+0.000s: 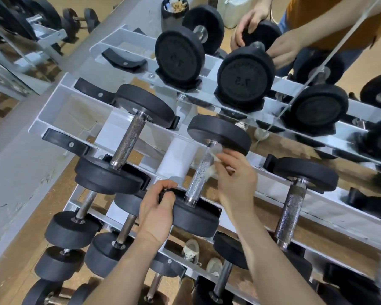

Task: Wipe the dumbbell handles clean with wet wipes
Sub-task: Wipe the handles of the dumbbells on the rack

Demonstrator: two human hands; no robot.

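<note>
A white rack [53, 126] stands against a mirror [339, 25], with black-headed dumbbells lying across its sloping tiers. The dumbbell [196, 219] being cleaned sits in the middle of the top tier, its near head in a black cradle and its far head [220, 133] on the rear rail. Its knurled steel handle [196, 183] runs between them, tilted up and away.

The left hand [156, 214] grips the near head from the left, with fingers curled over the top rim and the thumb against the side. The right hand [235, 175] is at the upper part of the handle, its fingers bent and pinching a thin whitish wipe [215, 150]. The wipe is pressed against the right side of the handle just below the far head, and it is blurred.

A second dumbbell [130, 139] lies to the left on the same tier, and a third [293, 205] to the right. Both are apart from the hands. An empty cradle [68, 144] sits at the tier's left end. Smaller dumbbells [73, 230] fill the lower tiers, and a pair of pale shoes [191, 249] shows on the floor between the rails.

The mirror repeats the rack, a dumbbell head marked 2.5 [244, 80] and the two hands. A dark bin [174, 9] also shows at the top.
</note>
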